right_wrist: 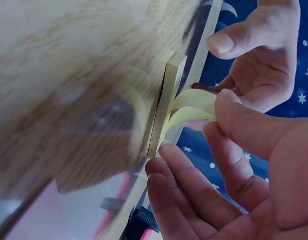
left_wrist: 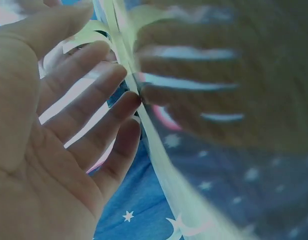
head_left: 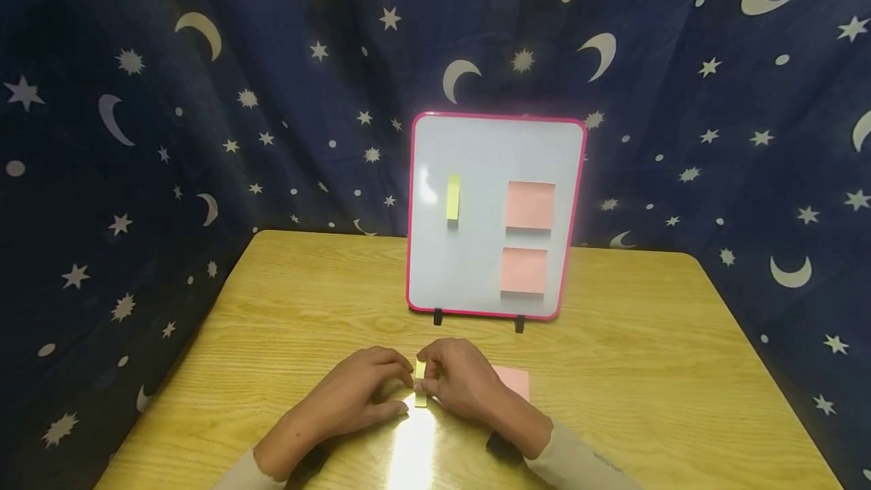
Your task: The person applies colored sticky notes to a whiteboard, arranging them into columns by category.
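Note:
A narrow yellow sticky-note pad [right_wrist: 166, 107] lies on the table in front of the whiteboard. My right hand [head_left: 463, 380] pinches the raised end of its top sheets between thumb and index finger. In the right wrist view these yellow sheets [right_wrist: 194, 102] arch up off the pad, and the other right fingers reach beside the pad's end. On the pad's left side is my left hand [head_left: 361, 392], loosely bent and holding nothing. The left wrist view shows its spread fingers [left_wrist: 88, 105] with their tips at the tabletop.
A whiteboard [head_left: 476, 150] with a pink frame stands behind the hands on black feet [head_left: 520, 324]. One yellow strip [head_left: 453, 199] and two pink sticky notes [head_left: 531, 205] are stuck on it. Pink paper [head_left: 515, 380] lies partly behind the right hand. A dark object [head_left: 502, 448] is under the right wrist.

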A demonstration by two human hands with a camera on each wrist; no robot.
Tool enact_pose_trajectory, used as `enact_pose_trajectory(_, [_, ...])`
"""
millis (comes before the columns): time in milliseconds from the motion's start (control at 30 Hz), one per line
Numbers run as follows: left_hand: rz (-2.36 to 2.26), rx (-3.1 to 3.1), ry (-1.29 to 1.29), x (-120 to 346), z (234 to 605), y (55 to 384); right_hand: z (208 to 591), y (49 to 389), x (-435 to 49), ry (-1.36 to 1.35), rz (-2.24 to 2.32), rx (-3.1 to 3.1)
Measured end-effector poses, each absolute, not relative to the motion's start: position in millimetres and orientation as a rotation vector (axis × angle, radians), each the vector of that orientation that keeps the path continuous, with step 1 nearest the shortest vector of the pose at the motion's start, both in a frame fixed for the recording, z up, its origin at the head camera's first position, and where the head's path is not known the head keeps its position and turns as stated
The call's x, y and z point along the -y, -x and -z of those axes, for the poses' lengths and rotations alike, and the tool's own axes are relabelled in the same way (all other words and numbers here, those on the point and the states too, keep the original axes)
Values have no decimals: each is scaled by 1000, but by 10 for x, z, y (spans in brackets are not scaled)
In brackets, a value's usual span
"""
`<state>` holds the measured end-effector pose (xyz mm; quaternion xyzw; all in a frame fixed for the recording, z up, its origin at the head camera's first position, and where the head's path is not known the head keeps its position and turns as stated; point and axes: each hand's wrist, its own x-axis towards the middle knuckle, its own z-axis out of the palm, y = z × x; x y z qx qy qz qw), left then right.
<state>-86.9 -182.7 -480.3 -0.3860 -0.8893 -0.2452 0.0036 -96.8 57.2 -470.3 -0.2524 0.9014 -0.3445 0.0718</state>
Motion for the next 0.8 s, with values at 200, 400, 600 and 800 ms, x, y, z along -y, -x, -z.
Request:
enact_pose_trajectory(200, [818, 2815, 1247, 1838, 4762, 871, 4695, 963, -576, 762, 1037, -2710])
enact_pose_trajectory(400, [863, 2831, 1245, 1853, 4738, 877, 4704, 968, -576, 772, 1032, -2720])
enact_pose_trajectory(600, [881, 2869, 1268, 1850, 4754, 874, 4699, 972, -578, 781, 1031, -2727])
enact_pose_trajectory(800, [779, 2801, 1346, 1851, 4779, 867, 4699, 976, -574, 807, 1019, -2736])
